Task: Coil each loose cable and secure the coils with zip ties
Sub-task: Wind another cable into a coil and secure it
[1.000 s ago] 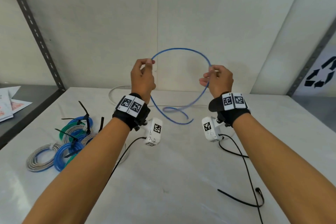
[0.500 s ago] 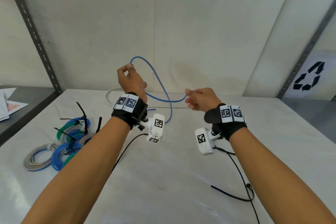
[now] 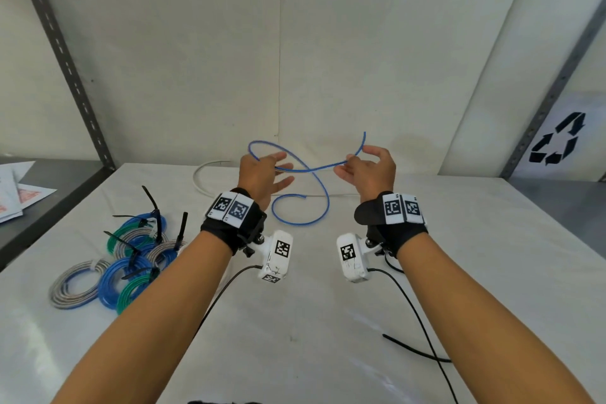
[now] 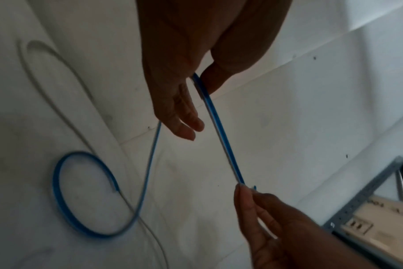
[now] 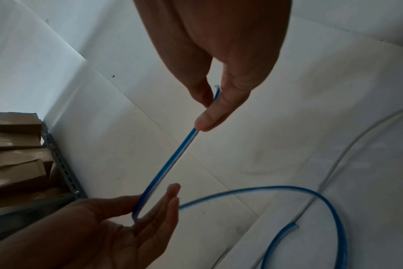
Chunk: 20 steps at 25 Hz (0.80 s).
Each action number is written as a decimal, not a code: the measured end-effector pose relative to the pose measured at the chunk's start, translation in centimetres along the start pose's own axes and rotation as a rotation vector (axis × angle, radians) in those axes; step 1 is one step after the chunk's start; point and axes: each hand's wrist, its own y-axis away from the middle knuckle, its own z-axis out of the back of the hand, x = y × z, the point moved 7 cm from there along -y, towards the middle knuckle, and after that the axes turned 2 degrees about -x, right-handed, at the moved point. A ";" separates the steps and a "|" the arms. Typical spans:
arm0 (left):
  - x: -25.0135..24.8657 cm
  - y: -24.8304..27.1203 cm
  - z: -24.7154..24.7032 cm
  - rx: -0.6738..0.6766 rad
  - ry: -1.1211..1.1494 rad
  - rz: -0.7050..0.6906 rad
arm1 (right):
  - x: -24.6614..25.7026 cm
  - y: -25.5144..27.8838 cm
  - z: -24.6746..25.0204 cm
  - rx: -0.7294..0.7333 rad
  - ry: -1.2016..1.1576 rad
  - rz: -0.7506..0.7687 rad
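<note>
A loose blue cable (image 3: 296, 224) hangs between my hands above the white table (image 3: 295, 321). One small loop arches over my left hand, and the lower part curls onto the table. My left hand (image 3: 259, 174) holds it between the thumb and straight fingers, plain in the left wrist view (image 4: 173, 102). My right hand (image 3: 367, 170) pinches the cable (image 5: 170, 163) near its free end between thumb and forefinger (image 5: 209, 116). The end sticks up past the fingers. The stretch between the hands (image 4: 221, 131) is nearly straight.
A white cable (image 3: 200, 184) lies uncoiled near the back wall. Several tied coils (image 3: 131, 256) with black zip ties sit at the left. A loose black zip tie (image 3: 413, 349) lies at the front right. A metal shelf upright (image 3: 65, 59) and papers (image 3: 19, 197) stand left.
The large upright loop held high between both hands has collapsed. My right hand let go, dropped, then took hold near the cable's end. My left hand opened its fingers.
</note>
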 end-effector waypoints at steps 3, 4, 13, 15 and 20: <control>0.3 0.0 -0.6 0.088 0.068 0.013 | -0.4 0.4 -0.4 0.043 0.064 0.039; 0.1 -0.3 -0.7 0.062 0.088 -0.010 | -0.4 0.8 -0.6 0.083 0.158 0.078; -0.5 -0.5 -1.1 0.142 -0.291 -0.241 | 0.5 3.9 -4.2 0.407 0.803 0.584; 0.1 -0.3 -0.8 0.211 -0.347 -0.257 | 0.6 3.9 -4.7 0.428 0.886 0.632; 1.5 0.9 -1.0 0.486 -0.499 -0.193 | 0.9 4.9 -5.8 0.419 0.968 0.738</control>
